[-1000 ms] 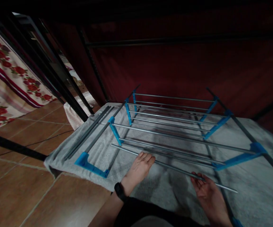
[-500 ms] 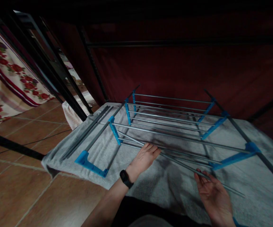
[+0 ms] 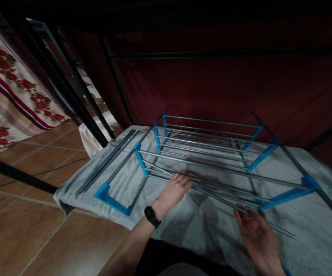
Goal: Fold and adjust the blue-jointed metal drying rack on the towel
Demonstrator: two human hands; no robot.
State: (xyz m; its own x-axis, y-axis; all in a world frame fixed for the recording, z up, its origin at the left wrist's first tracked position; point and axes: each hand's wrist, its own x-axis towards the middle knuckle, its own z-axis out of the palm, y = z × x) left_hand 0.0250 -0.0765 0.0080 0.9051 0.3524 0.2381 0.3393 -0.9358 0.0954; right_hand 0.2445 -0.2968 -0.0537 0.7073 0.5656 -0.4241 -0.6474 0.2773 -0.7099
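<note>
A partly assembled rack (image 3: 209, 163) of grey metal tubes with blue plastic joints lies on a grey blanket. My left hand (image 3: 177, 189), with a black band on its wrist, is closed over a loose metal tube (image 3: 220, 198) near its middle. That tube slants across the front of the rack, its left end close to a blue connector (image 3: 142, 163). Palm up, my right hand (image 3: 258, 235) holds the same tube between thumb and fingers, short of its right end. Another blue connector (image 3: 289, 193) joins the rack's right side.
Several loose grey tubes (image 3: 108, 161) lie on the blanket (image 3: 76, 180) at the left. Black metal posts (image 3: 76, 80) stand beside it, with a dark red cloth (image 3: 212, 84) behind. Tiled floor (image 3: 19, 226) and a floral cloth (image 3: 13, 84) are at the left.
The view has shifted slightly, so the rack appears a little further right. Both hands keep their hold on the tube, with hardly any movement.
</note>
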